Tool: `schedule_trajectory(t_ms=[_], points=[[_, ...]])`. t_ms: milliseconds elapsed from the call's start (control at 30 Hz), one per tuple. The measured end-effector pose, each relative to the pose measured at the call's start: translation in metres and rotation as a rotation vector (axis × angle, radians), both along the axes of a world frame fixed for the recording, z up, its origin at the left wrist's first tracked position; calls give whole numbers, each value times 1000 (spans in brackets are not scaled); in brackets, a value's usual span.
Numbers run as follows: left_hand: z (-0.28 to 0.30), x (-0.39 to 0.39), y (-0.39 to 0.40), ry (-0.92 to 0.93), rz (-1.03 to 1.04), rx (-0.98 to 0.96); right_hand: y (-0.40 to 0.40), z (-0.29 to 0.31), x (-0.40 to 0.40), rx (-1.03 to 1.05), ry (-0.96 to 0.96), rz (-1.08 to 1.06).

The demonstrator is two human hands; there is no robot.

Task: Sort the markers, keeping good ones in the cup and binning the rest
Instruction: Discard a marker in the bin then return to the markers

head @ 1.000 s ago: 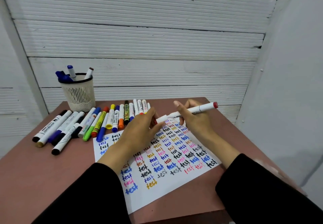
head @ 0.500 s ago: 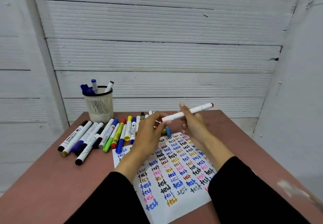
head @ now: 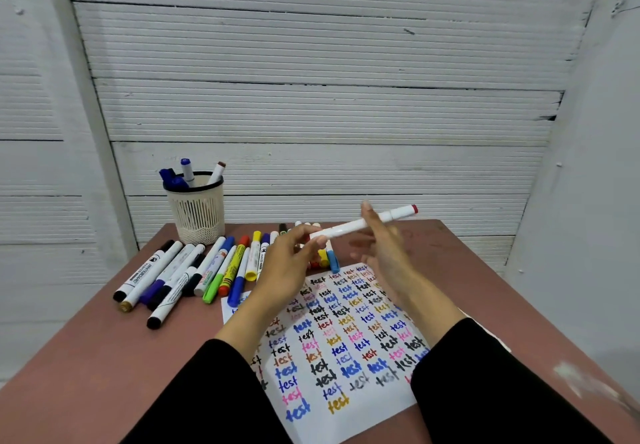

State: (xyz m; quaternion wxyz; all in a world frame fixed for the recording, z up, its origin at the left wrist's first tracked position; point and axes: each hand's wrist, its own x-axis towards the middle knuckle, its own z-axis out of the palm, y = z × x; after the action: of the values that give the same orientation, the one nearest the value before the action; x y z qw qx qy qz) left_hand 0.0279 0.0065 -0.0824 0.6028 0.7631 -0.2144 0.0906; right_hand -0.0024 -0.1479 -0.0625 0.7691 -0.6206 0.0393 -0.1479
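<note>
Bridging both hands (head: 291, 267) (head: 384, 253), white marker (head: 360, 224) raised

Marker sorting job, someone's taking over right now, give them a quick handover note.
Left hand pinches one end of the white marker with the red cap; right hand is blurred, fingers around its middle, above the test sheet.
Cup holds a few markers at the table's far left.
Row of markers lies beside the cup, apparently still unsorted.
No bin in view.
Left: decide on the held marker, then work through the row.
</note>
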Motion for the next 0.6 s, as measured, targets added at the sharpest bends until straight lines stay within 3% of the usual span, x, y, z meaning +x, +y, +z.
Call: schedule_trajectory(t_ms=[100, 167, 333, 467, 600], points=[[4, 0, 5, 23, 33, -16, -16, 5, -1, -71, -121, -133], [6, 1, 11, 31, 42, 12, -22, 6, -3, -158, -153, -123], [15, 7, 30, 87, -34, -72, -16, 11, -8, -128, -226, 9], [20, 7, 40, 112, -32, -110, -11, 12, -9, -157, -260, -51], [24, 7, 39, 176, 35, -252, -13, 6, -6, -401, -285, -69]])
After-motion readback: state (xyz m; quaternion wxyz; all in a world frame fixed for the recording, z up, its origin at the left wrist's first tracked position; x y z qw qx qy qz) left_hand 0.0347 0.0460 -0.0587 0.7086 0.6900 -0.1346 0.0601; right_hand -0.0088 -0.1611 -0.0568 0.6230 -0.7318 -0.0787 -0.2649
